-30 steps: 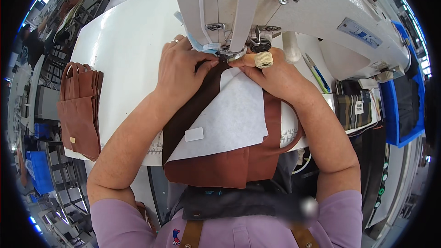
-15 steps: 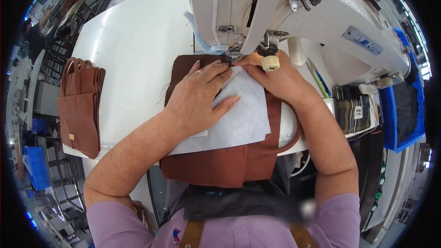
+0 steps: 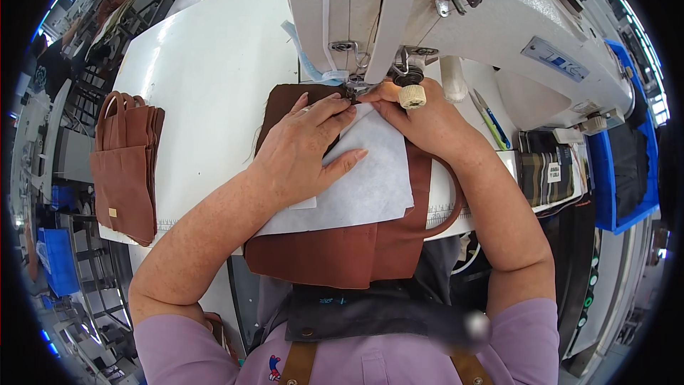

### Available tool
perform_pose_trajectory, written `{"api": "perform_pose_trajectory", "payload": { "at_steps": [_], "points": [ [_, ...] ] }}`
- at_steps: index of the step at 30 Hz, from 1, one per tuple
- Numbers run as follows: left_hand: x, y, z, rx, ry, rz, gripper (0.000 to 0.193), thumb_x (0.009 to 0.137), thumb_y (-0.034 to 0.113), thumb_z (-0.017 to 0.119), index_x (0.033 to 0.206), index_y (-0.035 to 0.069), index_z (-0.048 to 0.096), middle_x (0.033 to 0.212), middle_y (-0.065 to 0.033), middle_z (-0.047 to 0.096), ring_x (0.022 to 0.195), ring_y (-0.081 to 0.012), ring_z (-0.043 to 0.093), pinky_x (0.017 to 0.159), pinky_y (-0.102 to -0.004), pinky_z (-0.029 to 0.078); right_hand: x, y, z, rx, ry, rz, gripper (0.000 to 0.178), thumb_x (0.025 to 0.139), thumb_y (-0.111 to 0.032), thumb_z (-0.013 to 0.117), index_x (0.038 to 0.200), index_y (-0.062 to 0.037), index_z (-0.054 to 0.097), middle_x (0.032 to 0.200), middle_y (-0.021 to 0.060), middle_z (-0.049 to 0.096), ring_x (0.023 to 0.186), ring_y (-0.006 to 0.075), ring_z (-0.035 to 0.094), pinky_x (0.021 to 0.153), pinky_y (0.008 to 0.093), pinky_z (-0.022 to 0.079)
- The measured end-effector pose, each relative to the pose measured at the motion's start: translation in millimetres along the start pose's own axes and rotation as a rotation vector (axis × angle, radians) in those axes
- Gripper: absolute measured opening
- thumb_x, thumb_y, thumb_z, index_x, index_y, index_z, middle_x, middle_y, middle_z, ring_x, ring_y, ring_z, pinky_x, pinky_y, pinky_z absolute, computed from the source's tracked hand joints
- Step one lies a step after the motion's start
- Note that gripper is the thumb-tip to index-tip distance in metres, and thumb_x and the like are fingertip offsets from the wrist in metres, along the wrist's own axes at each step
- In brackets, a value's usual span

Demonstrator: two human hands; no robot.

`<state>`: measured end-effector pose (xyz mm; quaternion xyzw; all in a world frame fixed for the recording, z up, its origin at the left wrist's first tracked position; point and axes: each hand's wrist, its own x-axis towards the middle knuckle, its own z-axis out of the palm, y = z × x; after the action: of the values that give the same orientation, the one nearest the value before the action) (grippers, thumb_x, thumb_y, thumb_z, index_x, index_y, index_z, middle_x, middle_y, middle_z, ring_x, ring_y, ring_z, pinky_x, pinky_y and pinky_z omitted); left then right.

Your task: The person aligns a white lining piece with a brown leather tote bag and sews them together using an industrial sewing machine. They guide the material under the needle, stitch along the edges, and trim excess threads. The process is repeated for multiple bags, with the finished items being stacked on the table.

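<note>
A brown leather bag piece (image 3: 320, 253) with a strap handle lies under the sewing machine's presser foot (image 3: 351, 94), its lower part hanging over the table's near edge. A white backing sheet (image 3: 377, 178) covers much of it, and a dark brown panel (image 3: 279, 105) shows at upper left. My left hand (image 3: 303, 142) rests flat on these layers, thumb apart, fingertips just left of the foot. Right of the foot, my right hand (image 3: 420, 117) pinches the sheet's upper edge between thumb and forefinger; the machine's round tension knob (image 3: 412, 97) hides part of it.
Overhead stands the white sewing machine (image 3: 520, 28). Folded brown leather bag pieces (image 3: 127, 171) lie on the white table (image 3: 203, 100) at left. To the right are snips (image 3: 491, 120), striped fabric (image 3: 539, 171) and a blue crate (image 3: 605, 178).
The bag piece and white sheet appear slightly further left and up in view; the machine also appears a little further left. Both hands keep nearly the same pose beside the presser foot.
</note>
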<state>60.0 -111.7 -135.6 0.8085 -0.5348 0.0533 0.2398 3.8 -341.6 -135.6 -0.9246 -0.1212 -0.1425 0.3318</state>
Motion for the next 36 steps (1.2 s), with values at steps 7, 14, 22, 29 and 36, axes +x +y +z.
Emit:
{"api": "perform_pose_trajectory", "payload": {
  "at_steps": [7,14,22,29,36],
  "points": [
    [-0.3,-0.9,-0.4,-0.003,-0.013,-0.002,0.052,0.090,0.034,0.074,0.129,0.002,0.065,0.135,-0.0170,0.059,0.126,-0.0350,0.059,0.115,-0.0538,0.040,0.2,-0.9,-0.9,-0.024,-0.015,-0.004,0.013,0.090,-0.007,0.064,0.100,0.0002,0.069,0.094,0.0214,0.069,0.091,0.0392,0.068,0.078,0.0456,0.054],
    [4.1,-9.2,-10.2,-0.020,-0.078,0.050,0.051,0.089,0.032,0.074,0.129,0.001,0.065,0.136,-0.0164,0.059,0.126,-0.0346,0.058,0.113,-0.0504,0.042,0.0,4.5,2.9,-0.004,-0.014,-0.005,0.014,0.090,-0.010,0.062,0.097,0.0014,0.067,0.089,0.0231,0.069,0.085,0.0418,0.067,0.075,0.0489,0.055],
    [27.3,-14.5,-47.0,0.124,-0.255,0.071,0.048,0.092,0.038,0.064,0.121,-0.001,0.068,0.126,-0.0177,0.067,0.117,-0.0367,0.061,0.108,-0.0494,0.041,-9.7,-33.2,3.9,-0.079,-0.069,-0.023,0.026,0.085,-0.014,0.064,0.106,-0.0003,0.069,0.085,0.0218,0.070,0.084,0.0422,0.067,0.075,0.0515,0.054],
    [7.4,0.2,-16.9,-0.008,-0.017,-0.009,0.039,0.087,0.020,0.069,0.118,-0.003,0.068,0.127,-0.0185,0.066,0.116,-0.0375,0.063,0.106,-0.0455,0.048,-15.0,-42.0,-1.1,-0.134,-0.146,0.055,0.036,0.082,-0.026,0.073,0.111,-0.0044,0.072,0.086,0.0155,0.069,0.083,0.0346,0.069,0.073,0.0450,0.054],
    [7.2,-0.8,-10.2,0.027,0.018,0.005,0.042,0.082,0.019,0.071,0.117,-0.003,0.069,0.127,-0.0179,0.066,0.115,-0.0362,0.064,0.107,-0.0444,0.048,-19.8,-27.6,-2.9,-0.324,-0.023,-0.078,0.039,0.078,-0.030,0.080,0.112,-0.0101,0.074,0.104,0.0065,0.066,0.088,0.0307,0.064,0.081,0.0451,0.050]
  ]
}}
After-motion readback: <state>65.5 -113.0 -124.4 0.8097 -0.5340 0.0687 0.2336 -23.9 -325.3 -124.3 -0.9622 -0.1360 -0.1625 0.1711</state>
